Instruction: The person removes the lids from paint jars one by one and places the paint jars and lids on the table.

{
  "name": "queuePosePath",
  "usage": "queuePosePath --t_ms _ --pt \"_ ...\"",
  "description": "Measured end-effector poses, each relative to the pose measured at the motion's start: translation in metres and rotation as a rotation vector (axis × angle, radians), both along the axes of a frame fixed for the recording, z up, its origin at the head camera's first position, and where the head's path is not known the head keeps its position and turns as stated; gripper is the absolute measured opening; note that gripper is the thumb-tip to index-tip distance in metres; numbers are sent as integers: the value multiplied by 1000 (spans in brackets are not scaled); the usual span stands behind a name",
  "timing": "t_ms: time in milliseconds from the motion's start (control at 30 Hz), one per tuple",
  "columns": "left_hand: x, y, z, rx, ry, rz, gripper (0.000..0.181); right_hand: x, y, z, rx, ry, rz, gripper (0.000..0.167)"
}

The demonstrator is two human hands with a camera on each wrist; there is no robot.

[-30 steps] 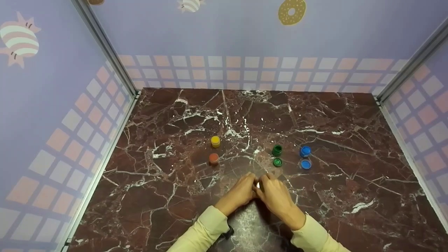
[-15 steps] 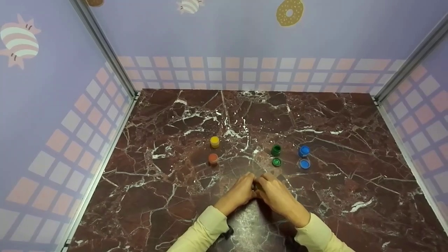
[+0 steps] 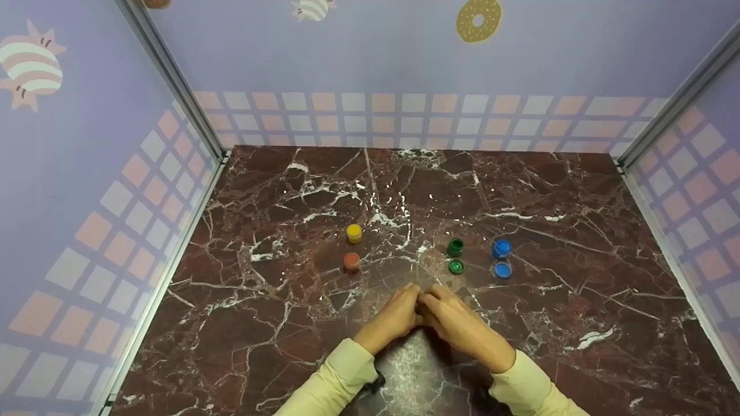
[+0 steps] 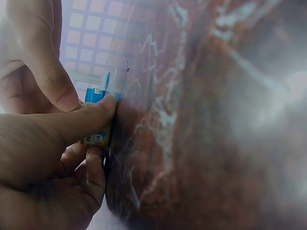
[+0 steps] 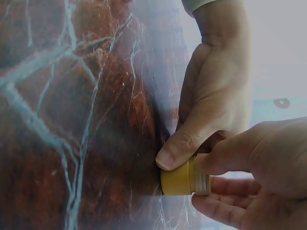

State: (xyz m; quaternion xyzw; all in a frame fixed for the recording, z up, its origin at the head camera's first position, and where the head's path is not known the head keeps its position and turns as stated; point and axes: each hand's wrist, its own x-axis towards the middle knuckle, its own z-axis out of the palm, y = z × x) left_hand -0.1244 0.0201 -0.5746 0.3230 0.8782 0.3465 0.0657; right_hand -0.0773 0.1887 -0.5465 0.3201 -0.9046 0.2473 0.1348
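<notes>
Close together near the front of the table, my left hand and right hand hold one small yellow jar. The right wrist view shows the left thumb against the jar's body, while the right hand pinches the ridged, pale screw lid. A printed label shows below the left thumb in the left wrist view. In the head view the fingers hide almost the whole jar. Whether the lid is loose, I cannot tell.
Beyond the hands stand a yellow jar and an orange-brown jar on the left. On the right are an open green jar with its lid, and a blue jar with its lid. Patterned walls enclose the table.
The right hand has turned and its wrist has shifted slightly right. A pale patch between the hands has gone out of sight. The left hand and the other jars stay put.
</notes>
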Motion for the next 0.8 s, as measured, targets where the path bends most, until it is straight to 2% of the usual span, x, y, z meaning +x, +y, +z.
queuePosePath --t_ms 333,500,667,800 --pt "1 -1 0 10 6 -2 41 -6 6 -6 3 33 99 36" --pt "1 -1 -1 -6 -23 6 40 -4 9 -9 -46 -12 105 35" --pt "0 1 0 -18 -46 13 42 -4 11 -7 -136 -49 17 37" --pt "0 1 0 -11 -59 12 41 -8 10 -4 -234 -60 -160 30"
